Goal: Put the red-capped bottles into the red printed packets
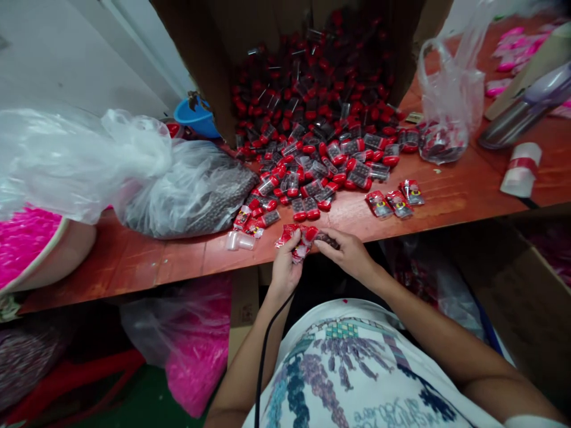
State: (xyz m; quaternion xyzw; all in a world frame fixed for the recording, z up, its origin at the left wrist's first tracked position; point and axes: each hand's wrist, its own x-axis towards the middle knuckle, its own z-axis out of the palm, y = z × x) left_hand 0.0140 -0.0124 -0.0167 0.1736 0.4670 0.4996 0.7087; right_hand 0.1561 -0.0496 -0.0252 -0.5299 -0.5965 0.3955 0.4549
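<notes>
Beyond the grip of the left hand (285,270) and right hand (352,254), containers (312,157) lie heaped on the table (111,261) and inside a carton (194,50); left of the grip, a sack (191,199), then a basin (75,252); right, three packets (398,205); farther right, a carrier bag (449,113), then a bottle (520,113).

Well left of the left hand (285,267), on the bench (178,257): pale basin (75,252) heaped with bright pink pieces (29,238). Beyond that hand, to the left, a blue bowl (198,120); pale wall (49,59) behind. Far right of the right hand (350,252): a whitish roll (523,169) with red band, then a clear bottle (517,113), purplish at the top; more pink pieces (511,50) farther out. Below and left of the left hand, under the bench: pink-filled clear bag (196,368), red stool-like frame (80,374), green floor (154,401).
</notes>
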